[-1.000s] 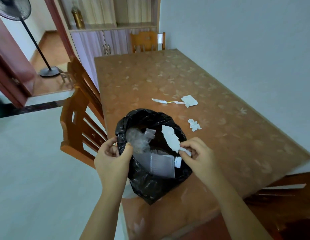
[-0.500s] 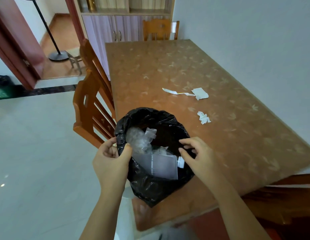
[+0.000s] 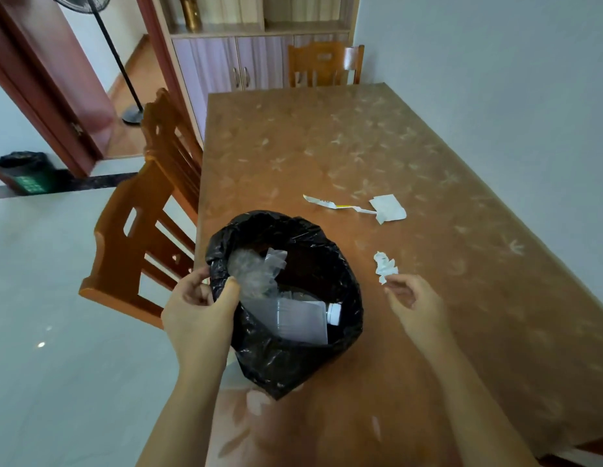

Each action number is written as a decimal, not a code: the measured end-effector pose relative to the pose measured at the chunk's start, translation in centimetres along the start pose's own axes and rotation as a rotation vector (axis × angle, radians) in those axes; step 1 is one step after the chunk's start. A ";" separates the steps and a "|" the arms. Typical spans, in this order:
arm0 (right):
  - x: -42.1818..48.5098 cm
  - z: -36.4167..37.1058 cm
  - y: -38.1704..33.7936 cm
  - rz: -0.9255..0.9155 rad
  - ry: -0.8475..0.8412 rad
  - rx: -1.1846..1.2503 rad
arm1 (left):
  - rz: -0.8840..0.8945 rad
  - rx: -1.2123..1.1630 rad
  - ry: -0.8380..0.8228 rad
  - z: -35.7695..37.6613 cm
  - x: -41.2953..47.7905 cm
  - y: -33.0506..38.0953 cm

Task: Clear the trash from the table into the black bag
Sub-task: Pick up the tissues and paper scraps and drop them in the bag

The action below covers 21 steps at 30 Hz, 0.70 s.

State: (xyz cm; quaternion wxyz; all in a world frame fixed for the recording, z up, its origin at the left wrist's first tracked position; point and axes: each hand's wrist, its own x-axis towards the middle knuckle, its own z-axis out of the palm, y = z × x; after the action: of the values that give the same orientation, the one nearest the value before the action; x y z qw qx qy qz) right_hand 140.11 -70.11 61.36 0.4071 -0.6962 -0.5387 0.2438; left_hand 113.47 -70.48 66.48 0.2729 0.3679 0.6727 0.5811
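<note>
The left hand (image 3: 199,308) pinches the rim of the crinkled black plastic bag (image 3: 293,365) at the tabletop's (image 3: 327,146) left edge, while the right hand (image 3: 411,301), loosely parted and empty, hovers beside the small crumpled white paper scrap (image 3: 385,266), which a shallow pinch might flick away.

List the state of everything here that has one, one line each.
black bag: mouth open, trash inside.
left hand: grips the black bag's rim.
right hand: open, empty, fingertips by the crumpled paper.
crumpled paper: on the table, not picked up.
torn wrapper: lying flat on the table.
bottle: capped, lying in the black bag.
cabinet doors: shut.
</note>
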 end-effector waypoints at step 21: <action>13.9 5.2 13.9 0.254 -0.135 -0.223 | 0.034 0.168 0.095 9.9 4.5 2.1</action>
State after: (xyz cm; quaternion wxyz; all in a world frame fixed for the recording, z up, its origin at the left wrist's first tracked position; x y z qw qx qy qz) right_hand 147.95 -56.62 48.34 0.2563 -0.7814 -0.4961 0.2784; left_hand 119.09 -61.01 67.07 0.1988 0.3728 0.7248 0.5442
